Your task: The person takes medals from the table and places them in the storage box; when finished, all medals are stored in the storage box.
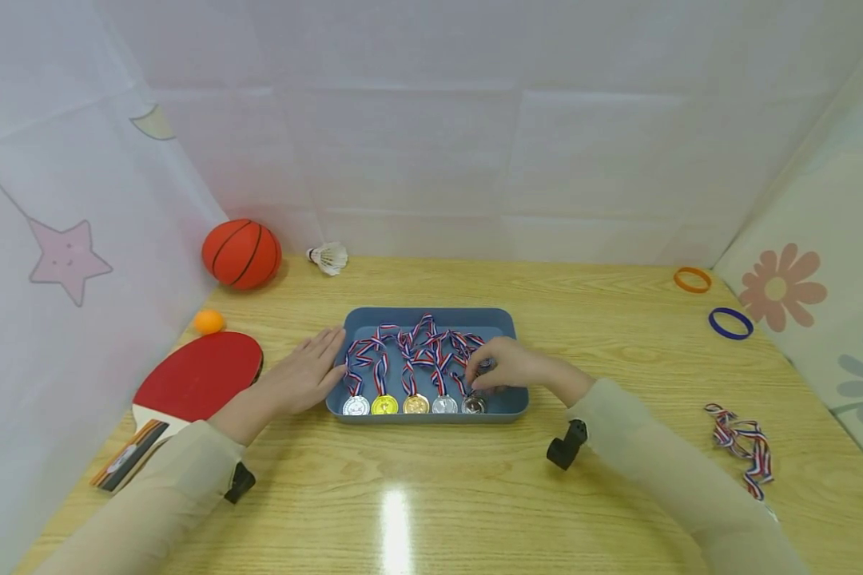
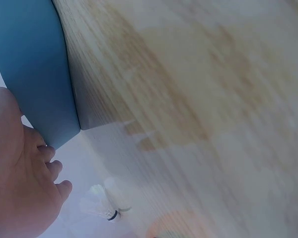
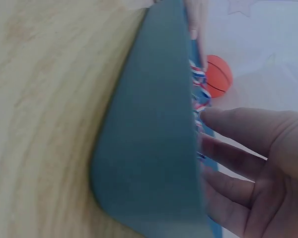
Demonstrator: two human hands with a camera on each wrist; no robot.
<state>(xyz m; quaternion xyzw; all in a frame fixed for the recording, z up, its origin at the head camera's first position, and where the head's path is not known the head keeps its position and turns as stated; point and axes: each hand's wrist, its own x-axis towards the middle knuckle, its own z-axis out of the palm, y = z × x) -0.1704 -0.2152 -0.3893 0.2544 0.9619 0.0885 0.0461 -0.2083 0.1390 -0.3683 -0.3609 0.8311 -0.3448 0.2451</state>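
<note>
A shallow blue-grey tray (image 1: 424,418) holds several medals on red, white and blue ribbons, their discs lined up along the near wall. My left hand (image 1: 309,371) rests with extended fingers against the tray's left end; the left wrist view shows the fingers (image 2: 48,153) by the outer wall. Reaching over the right end, my right hand (image 1: 507,366) pinches the ribbon by the dark medal (image 1: 474,404) at the end of the row. In the right wrist view the tray's wall (image 3: 144,124) hides part of the fingertips.
At left lie a red table tennis paddle (image 1: 201,375), an orange ball (image 1: 208,322), a small basketball (image 1: 241,254) and a shuttlecock (image 1: 328,258). At right are an orange wristband (image 1: 693,279), a blue wristband (image 1: 730,323) and another ribbon (image 1: 744,443). Sheets border the table.
</note>
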